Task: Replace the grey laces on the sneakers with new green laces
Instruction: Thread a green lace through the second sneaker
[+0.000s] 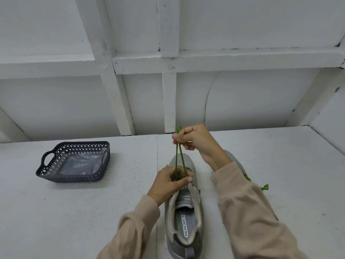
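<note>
Green lace taut — right sleeve hides 2nd sneaker (basket left).

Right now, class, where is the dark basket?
In the head view, the dark basket sits on the white table, far left of the grey sneaker.

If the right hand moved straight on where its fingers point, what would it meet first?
Probably nothing: the right hand, pinching the green lace, points left above the table; the basket seems lower, though depth is unclear.
</note>
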Tool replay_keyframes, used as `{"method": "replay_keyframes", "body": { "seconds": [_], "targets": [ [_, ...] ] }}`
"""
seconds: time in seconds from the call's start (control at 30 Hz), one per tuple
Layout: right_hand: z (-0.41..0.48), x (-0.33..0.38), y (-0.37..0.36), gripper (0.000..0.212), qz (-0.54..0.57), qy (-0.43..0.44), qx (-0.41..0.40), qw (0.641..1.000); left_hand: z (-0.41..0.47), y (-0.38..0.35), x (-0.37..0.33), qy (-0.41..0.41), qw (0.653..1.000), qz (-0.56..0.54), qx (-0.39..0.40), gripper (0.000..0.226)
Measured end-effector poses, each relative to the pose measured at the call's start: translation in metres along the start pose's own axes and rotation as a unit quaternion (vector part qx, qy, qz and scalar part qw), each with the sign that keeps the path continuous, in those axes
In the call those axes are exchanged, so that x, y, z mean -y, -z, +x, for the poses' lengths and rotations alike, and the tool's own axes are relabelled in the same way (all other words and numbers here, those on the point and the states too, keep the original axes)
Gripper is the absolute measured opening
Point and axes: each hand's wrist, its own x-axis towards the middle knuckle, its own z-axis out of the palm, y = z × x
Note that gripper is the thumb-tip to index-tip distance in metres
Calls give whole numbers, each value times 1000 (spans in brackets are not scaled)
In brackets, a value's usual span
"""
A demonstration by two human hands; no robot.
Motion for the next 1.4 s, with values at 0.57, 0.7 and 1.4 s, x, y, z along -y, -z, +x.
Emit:
{"method": "replay_keyframes", "body": {
  "seconds": [0.57,0.7,1.4],
  "targets": [
    [-2,-13,7,19,18,-10,48,999,-1,-7,1,-103,986,101,-89,14],
    [-2,-13,5,19,30,-9,50,998,4,-3,4,-108,985,103,-84,19],
    [8,0,8,17,24,26,5,999,0,3,2,-39,996,-61,-44,18]
  ]
}}
